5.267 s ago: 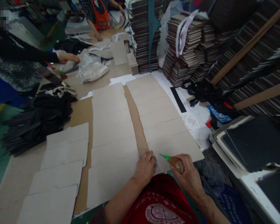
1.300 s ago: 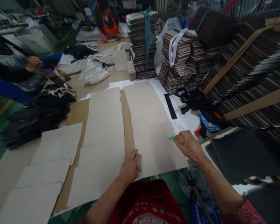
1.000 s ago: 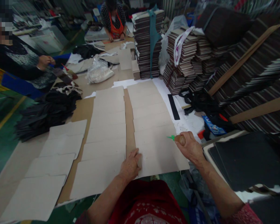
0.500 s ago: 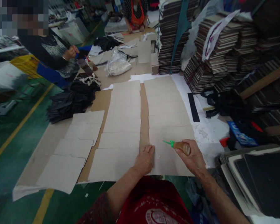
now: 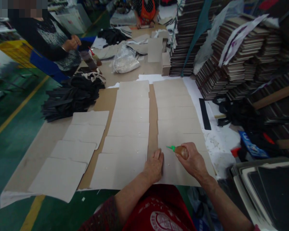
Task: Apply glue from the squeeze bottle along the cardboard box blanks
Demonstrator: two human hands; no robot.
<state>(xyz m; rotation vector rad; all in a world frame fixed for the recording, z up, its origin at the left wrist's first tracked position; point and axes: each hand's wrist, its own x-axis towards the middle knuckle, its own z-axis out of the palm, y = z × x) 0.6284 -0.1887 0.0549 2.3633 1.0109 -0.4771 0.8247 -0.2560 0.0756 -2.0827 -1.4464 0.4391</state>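
My right hand (image 5: 195, 162) is closed around a small squeeze bottle (image 5: 181, 152) of brown liquid with a green nozzle, much like a glue bottle. The bottle is tilted, its nozzle pointing left over the right-hand column of overlapping grey cardboard sheets (image 5: 180, 126). Flat at the left edge of that column's nearest sheet lies my left hand (image 5: 154, 166), its fingers extended and holding nothing. Small glossy spots dot some sheets. Beside it runs a middle column of cardboard sheets (image 5: 127, 144), and farther left a shorter column of cardboard sheets (image 5: 62, 173).
Black fabric strips (image 5: 72, 96) are heaped at the table's left edge. A clear plastic bag (image 5: 126, 61) lies farther back. Tall stacks of boards (image 5: 245, 48) stand at the right, and dark panels (image 5: 276, 189) lie near my right arm. Two people are across the table.
My view has shifted slightly. My right hand has moved the bottle a little left over the cardboard. My left hand stays at the sheet's left edge.
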